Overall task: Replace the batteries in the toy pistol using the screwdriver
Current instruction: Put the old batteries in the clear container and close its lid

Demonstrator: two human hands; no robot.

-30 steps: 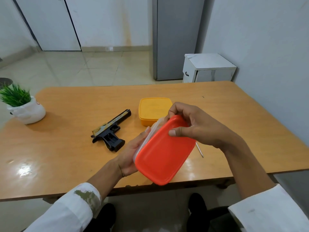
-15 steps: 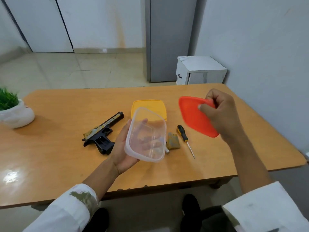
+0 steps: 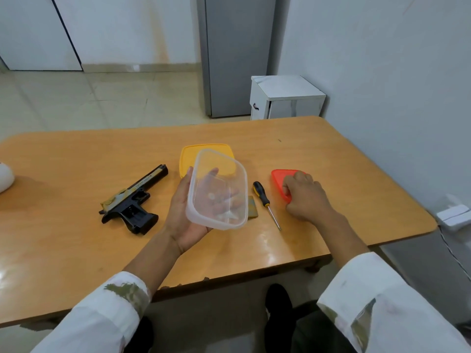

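A black and gold toy pistol [image 3: 133, 198] lies on the wooden table [image 3: 76, 159], left of centre. My left hand [image 3: 183, 212] holds a clear plastic box [image 3: 219, 188] tilted above the table, with small pale things inside. A screwdriver [image 3: 265, 200] with a black and yellow handle lies on the table to the right of the box. A small greenish-brown piece [image 3: 252, 211] lies beside it, partly hidden by the box. My right hand [image 3: 305, 197] rests on the red lid [image 3: 279, 178], fingers curled over its near edge, on the table.
A yellow-lidded box [image 3: 188, 156] stands behind the clear box. A white pot [image 3: 5, 177] shows at the left edge. Beyond the table are a white cabinet [image 3: 285, 98] and a grey fridge [image 3: 237, 54]. A wall runs along the right.
The red lid came off the clear box. My right hand carried it to the right and lowered it onto the table. My left hand kept the open box roughly in place.
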